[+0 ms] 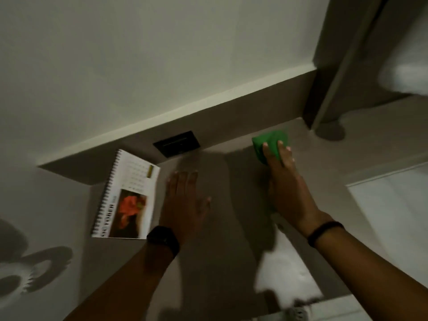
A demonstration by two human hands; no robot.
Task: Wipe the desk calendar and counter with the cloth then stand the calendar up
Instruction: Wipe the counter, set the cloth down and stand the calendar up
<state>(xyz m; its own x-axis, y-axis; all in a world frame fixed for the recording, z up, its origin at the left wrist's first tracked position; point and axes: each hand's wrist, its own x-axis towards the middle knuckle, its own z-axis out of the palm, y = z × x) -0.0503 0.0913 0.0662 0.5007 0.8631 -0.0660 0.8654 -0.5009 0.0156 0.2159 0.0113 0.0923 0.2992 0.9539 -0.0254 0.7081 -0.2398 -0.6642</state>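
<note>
— Hands, where are they?
— Both down on the counter (231, 228). Right hand (284, 181) is pressing the green cloth (269, 142) flat near the back wall; left hand (185, 200) is spread open, holding nothing.
— And the calendar (129, 195)?
— Lying flat just beside my left hand, spiral edge away from it, long axis running front to back. Left is nearer for standing it, I'd say.

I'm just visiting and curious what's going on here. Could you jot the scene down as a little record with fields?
Place: grey counter against a wall
Left hand: flat on the counter, fingers spread, holding nothing
Right hand: pressing a green cloth on the counter
Desk calendar: lying flat, left of the left hand, flower photo up
Wall: dark outlet plate behind the calendar
Remaining: calendar not yet stood up
</note>
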